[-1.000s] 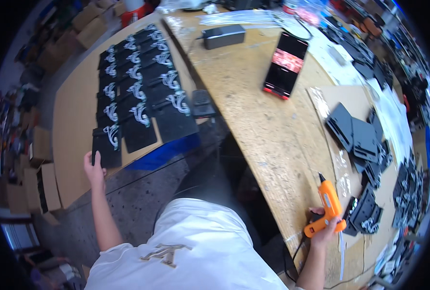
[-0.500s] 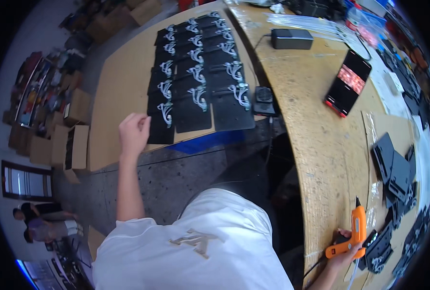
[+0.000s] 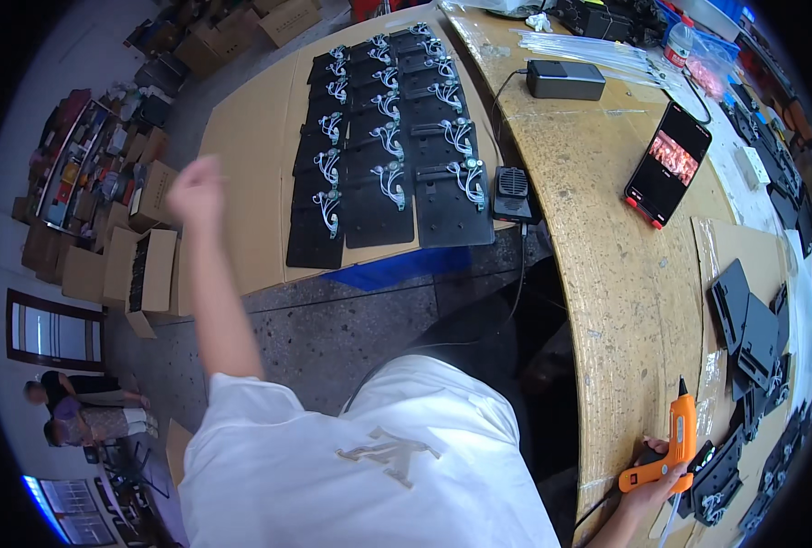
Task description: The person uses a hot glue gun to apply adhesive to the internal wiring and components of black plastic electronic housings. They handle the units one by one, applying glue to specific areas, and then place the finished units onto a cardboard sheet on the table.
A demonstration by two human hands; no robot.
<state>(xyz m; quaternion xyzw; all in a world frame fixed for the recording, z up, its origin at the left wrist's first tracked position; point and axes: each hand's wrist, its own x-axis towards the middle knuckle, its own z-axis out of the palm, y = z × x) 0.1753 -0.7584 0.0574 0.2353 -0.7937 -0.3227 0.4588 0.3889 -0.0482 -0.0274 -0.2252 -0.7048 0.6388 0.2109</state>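
My right hand (image 3: 652, 494) is closed around the handle of an orange hot glue gun (image 3: 685, 429) at the lower right, over the wooden bench. The gun's black nozzle points away from me, and a white glue stick (image 3: 670, 522) sticks out of its rear. My left hand (image 3: 198, 190) is raised over the left side of the cardboard-topped table, apart from the parts there. Motion smears its fingers, so whether it holds anything cannot be made out. Beside it lie rows of black flat panels (image 3: 316, 239), each with white wires and a small green board (image 3: 331, 198).
On the bench (image 3: 607, 301) a phone (image 3: 669, 164) leans on a red stand, near a black power box (image 3: 566, 80). Black plastic housings (image 3: 744, 320) pile up at right. A small black device (image 3: 513, 194) sits between the tables. Open cartons (image 3: 155, 265) and two people are at left.
My left hand has moved left and farther away, off the nearest black panel's edge. The glue gun stays in my right hand, nearly still. The whole view has shifted slightly.
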